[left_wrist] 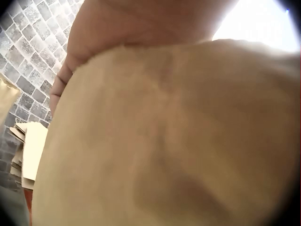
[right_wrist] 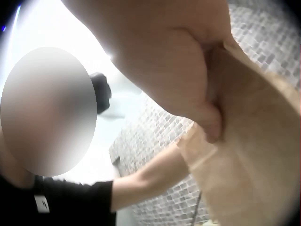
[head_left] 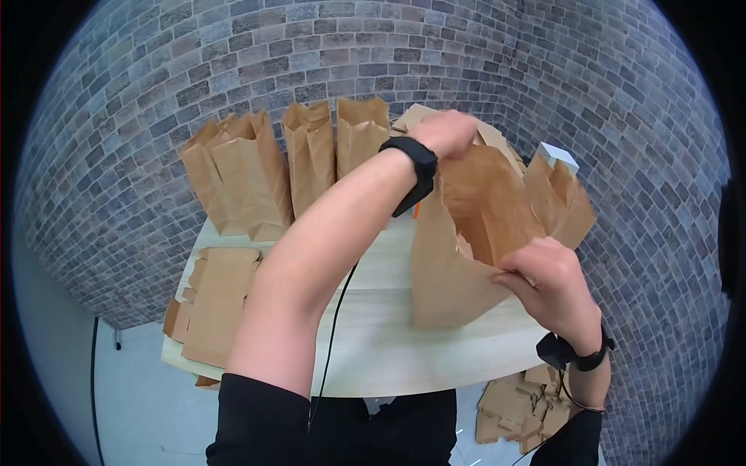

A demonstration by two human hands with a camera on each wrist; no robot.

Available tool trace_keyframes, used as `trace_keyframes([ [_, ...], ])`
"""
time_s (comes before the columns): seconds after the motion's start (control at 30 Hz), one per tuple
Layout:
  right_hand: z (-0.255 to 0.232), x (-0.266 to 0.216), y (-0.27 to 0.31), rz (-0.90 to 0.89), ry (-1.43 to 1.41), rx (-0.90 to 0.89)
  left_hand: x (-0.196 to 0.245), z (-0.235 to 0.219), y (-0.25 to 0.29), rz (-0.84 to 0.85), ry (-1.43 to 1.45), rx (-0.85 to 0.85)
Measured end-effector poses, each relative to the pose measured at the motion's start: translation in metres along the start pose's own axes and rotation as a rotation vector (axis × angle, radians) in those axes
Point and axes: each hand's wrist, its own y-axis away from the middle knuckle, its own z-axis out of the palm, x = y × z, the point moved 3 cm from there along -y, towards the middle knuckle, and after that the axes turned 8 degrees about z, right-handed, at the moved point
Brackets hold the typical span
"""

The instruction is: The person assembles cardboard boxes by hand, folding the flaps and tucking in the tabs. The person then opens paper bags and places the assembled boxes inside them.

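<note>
A large brown paper bag (head_left: 454, 287) stands with its mouth wide apart on the right part of the table. My left hand (head_left: 447, 133) grips its far rim; in the left wrist view that hand (left_wrist: 146, 23) folds over the paper edge. On the near right rim, my right hand (head_left: 548, 279) pinches the paper between thumb and fingers. The right wrist view shows the thumb (right_wrist: 214, 127) pressed against the bag (right_wrist: 254, 155). The bag's inner walls show from above, but its bottom is partly hidden.
Upright paper bags (head_left: 252, 182) line the table's back left. Another bag (head_left: 563, 202) with a white box (head_left: 559, 157) stands behind my right hand. Flat cardboard (head_left: 221, 307) lies at the table's left edge, more cardboard (head_left: 517, 408) on the floor. A black cable (head_left: 336, 326) crosses the table (head_left: 373, 342).
</note>
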Motion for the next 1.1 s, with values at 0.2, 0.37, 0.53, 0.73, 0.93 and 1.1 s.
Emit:
trace_keyframes([
  [0.2, 0.01, 0.02, 0.001, -0.011, 0.057, -0.029, -0.016, -0.016, 0.027, -0.114, 0.182, 0.471],
  [0.37, 0.035, 0.064, 0.059, 0.443, -0.345, 0.443, -0.012, 0.016, 0.134, -0.212, 0.888, 0.879],
  [0.53, 0.164, 0.119, 0.117, 0.804, -0.907, 0.157, 0.043, 0.157, 0.211, -0.3, 0.883, 0.32],
  [0.73, 0.209, 0.124, 0.128, 0.919, -0.499, -0.137, 0.086, 0.221, 0.228, -0.365, 0.754, 0.216],
  [0.93, 0.232, 0.139, 0.136, 0.931, -0.477, -0.09, 0.081, 0.221, 0.223, -0.422, 0.694, 0.321],
  [1.1, 0.237, 0.126, 0.128, 0.979, -0.472, -0.046, 0.083, 0.218, 0.229, -0.351, 0.727, 0.468],
])
